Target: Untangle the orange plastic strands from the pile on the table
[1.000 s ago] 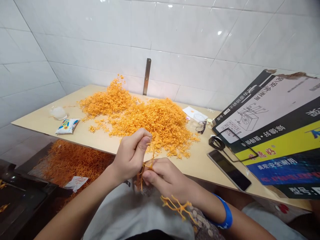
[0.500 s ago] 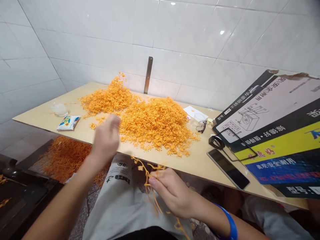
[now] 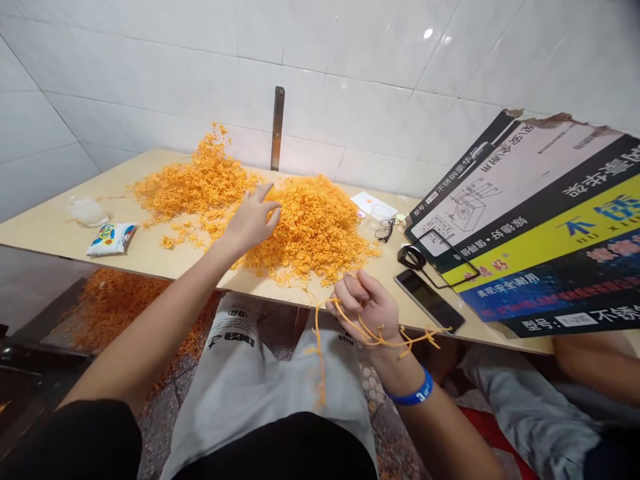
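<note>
My left hand [image 3: 254, 221], fingers spread, reaches over the large heap of small orange branching pieces [image 3: 320, 227] on the table. I cannot tell whether its fingertips touch them. Closed near the table's front edge, my right hand [image 3: 369, 301] grips thin orange branching strands [image 3: 380, 337]. Some of the strands trail across the wrist and others hang down over my lap. Further left, a second orange heap [image 3: 195, 177] leans toward the wall, with loose pieces scattered in front of it.
On the table [image 3: 45, 230] lie a white packet [image 3: 112, 239], a clear plastic bag [image 3: 86, 211], glasses [image 3: 385, 230], a phone [image 3: 429, 299] and a printed cardboard sheet [image 3: 505, 200]. More orange pieces [image 3: 115, 313] lie below. Another person's leg [image 3: 530, 400] is at the right.
My left hand has moved right and forward over the large heap, its fingers now spread. The right hand has risen and turned upward with its strands. The view has shifted slightly.
</note>
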### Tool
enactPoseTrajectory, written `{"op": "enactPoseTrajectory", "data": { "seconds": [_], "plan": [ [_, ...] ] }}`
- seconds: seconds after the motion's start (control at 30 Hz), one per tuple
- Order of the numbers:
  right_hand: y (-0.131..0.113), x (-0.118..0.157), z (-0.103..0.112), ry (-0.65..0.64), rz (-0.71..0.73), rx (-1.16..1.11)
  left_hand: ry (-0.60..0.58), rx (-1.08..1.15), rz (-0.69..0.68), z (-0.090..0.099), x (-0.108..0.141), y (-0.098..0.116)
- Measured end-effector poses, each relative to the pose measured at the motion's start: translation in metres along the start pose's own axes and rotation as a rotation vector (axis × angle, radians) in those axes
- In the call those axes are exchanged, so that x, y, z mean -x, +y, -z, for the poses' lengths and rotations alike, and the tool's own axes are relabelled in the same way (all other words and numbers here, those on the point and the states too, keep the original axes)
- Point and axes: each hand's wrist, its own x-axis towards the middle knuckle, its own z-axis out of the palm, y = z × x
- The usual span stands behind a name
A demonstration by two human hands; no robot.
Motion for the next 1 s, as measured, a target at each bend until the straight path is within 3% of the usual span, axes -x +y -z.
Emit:
{"op": "enactPoseTrajectory", "data": {
  "seconds": [0.07,0.1,0.2,0.27,0.33,0.5,0.67,0.9,1.0],
  "plan": [
    [0.000,0.001,0.004,0.014,0.036,-0.017,0.001,0.265,0.017,-0.003,0.021,0.012],
    [0.000,0.001,0.006,0.020,0.051,-0.023,-0.061,0.443,0.037,-0.004,0.034,0.018],
    [-0.001,0.001,0.010,0.031,0.062,-0.054,-0.371,0.910,0.047,-0.005,0.071,0.034],
    [-0.001,0.000,0.012,0.045,0.058,-0.080,-0.546,1.050,0.027,-0.004,0.091,0.042],
    [-0.001,-0.002,0.014,0.061,0.037,-0.088,-0.614,1.039,0.057,-0.003,0.106,0.049],
    [0.010,-0.007,0.023,0.046,-0.054,-0.011,-0.323,0.806,0.190,-0.016,0.120,0.059],
    [0.019,-0.005,0.031,0.088,-0.063,-0.019,-0.126,0.888,0.350,-0.025,0.124,0.045],
    [0.010,0.003,0.036,0.109,-0.065,-0.043,-0.059,0.907,0.503,0.001,0.145,0.019],
    [0.008,0.007,0.031,0.036,-0.083,-0.057,-0.127,0.921,0.553,0.025,0.164,0.007]
  ]
}}
